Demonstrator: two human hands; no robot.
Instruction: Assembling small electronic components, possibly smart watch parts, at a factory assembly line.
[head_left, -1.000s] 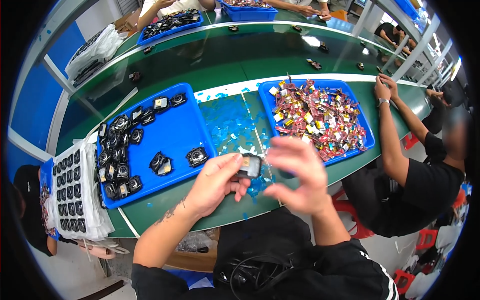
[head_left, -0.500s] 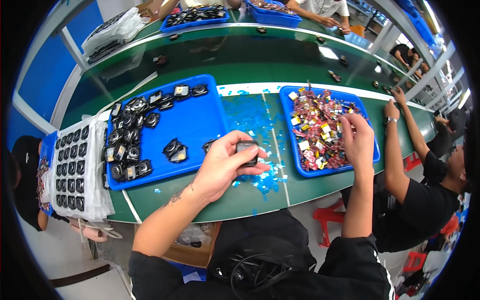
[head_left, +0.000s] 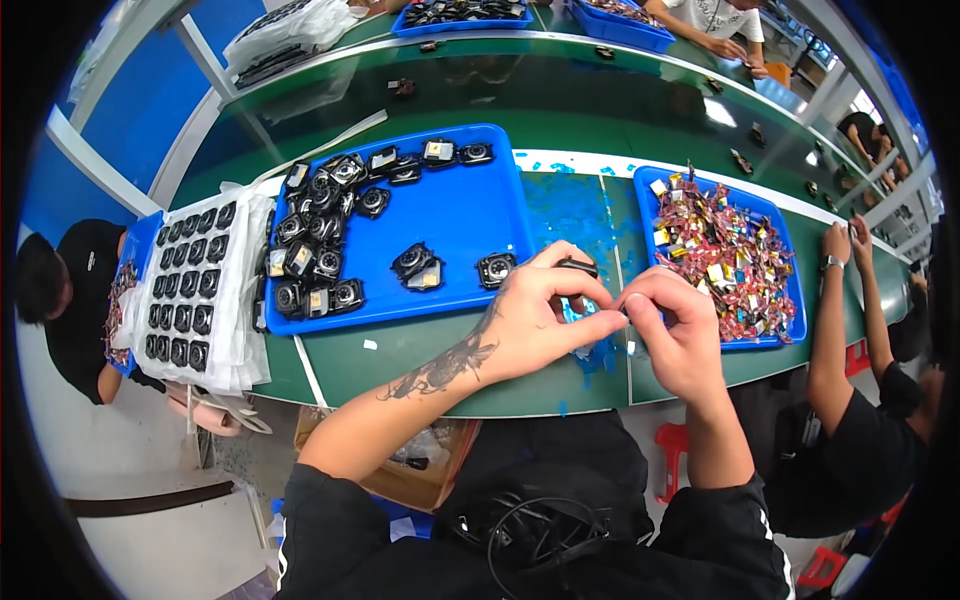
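My left hand [head_left: 560, 310] curls around a black, rounded-square watch case [head_left: 578, 267], of which only a dark edge shows above the fingers. Its thumb and a fingertip come together close to the fingertips of my right hand [head_left: 682, 335]. That right hand is closed in a pinch; whatever it grips is too small or hidden to make out. To the left, a blue tray [head_left: 460, 215] carries black watch cases [head_left: 325, 205], some piled and a few lying apart. Right of my hands, another blue tray [head_left: 798, 300] is heaped with small reddish electronic parts [head_left: 715, 255].
Blue film scraps [head_left: 590, 215] litter the green bench between the trays. At far left a foam tray [head_left: 185, 290] holds rows of black cases. Beyond runs a green conveyor [head_left: 560, 110] with scattered parts. Co-workers sit across and on both sides; a red stool [head_left: 672, 455] stands at lower right.
My right hand has come away from the tray of reddish parts and moved left to meet my left hand. The view has shifted, so the trays appear farther right.
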